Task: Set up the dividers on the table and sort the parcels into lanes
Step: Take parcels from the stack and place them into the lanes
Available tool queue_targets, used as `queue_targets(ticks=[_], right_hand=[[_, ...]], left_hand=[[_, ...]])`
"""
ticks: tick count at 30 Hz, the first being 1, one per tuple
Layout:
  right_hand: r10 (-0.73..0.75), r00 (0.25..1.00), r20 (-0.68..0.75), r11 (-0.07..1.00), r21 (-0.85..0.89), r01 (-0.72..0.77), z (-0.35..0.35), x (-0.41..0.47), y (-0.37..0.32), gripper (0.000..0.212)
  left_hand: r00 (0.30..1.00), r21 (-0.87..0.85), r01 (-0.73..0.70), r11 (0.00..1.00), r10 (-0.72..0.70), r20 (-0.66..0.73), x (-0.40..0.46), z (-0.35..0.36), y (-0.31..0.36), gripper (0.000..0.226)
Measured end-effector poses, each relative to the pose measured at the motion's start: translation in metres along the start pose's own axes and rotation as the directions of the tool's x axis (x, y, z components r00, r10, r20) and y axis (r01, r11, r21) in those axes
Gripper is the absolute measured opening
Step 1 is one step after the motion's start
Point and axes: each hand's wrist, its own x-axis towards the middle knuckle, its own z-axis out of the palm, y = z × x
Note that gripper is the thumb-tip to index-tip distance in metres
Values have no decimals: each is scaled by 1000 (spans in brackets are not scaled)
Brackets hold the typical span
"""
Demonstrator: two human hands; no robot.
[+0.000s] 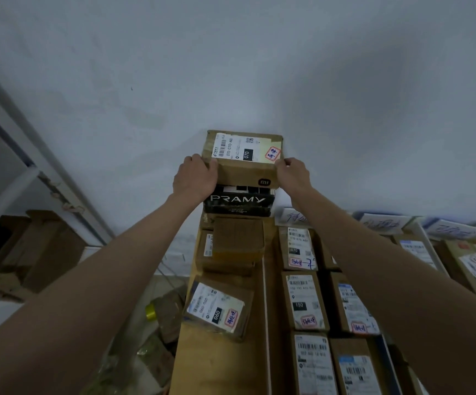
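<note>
Gripping parcel (242, 158), left hand (195, 178), right hand (294, 175)

- Plain grey-white wall (259, 67), dimly lit.
- White-framed window or door (17, 155) at left.
- Open cardboard boxes (28, 252) on the floor below it.

Parcel sorting room: labelled cartons (305, 302) fill lanes.

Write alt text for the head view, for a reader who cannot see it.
Both hands, left hand and right hand, hold a brown parcel by its sides atop a black box at the far end of the left lane. To the right, labelled parcels lie in lanes split by white dividers.
</note>
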Motion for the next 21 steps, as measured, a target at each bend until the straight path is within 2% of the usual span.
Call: queue_targets(ticks=[3, 6, 8, 11, 14, 16, 18, 21], right_hand=[[-12, 1000, -28, 999, 49, 13, -10, -16, -1, 38], [32, 999, -43, 987, 157, -25, -18, -46, 6, 35], [99, 995, -24, 952, 292, -88, -22, -73, 15, 31], [215, 975, 58, 841, 496, -216, -26, -120, 33, 19], [262, 947, 188, 681, 659, -319, -28, -165, 54, 26], [263, 933, 245, 642, 678, -359, -28, -193, 67, 34], [270, 924, 271, 664, 643, -383, -32, -216, 81, 40], [309, 928, 209, 736, 566, -373, -46, -237, 98, 49]], left_hand=[[999, -98, -26, 995, 22, -41, -12, -7, 3, 49], [996, -286, -29, 958, 5, -86, -33, -17, 9, 50], [993, -473, 34, 880, -84, -84, -54, -20, 15, 64], [978, -662, 185, 726, -201, 53, -97, -16, 24, 89], [969, -725, 249, 643, -156, 194, -145, -3, 29, 81], [963, -738, 266, 621, -142, 227, -167, 10, 26, 62], [957, -752, 287, 594, -147, 250, -183, 16, 21, 54], [925, -718, 364, 593, -138, 354, -201, 14, 10, 68]])
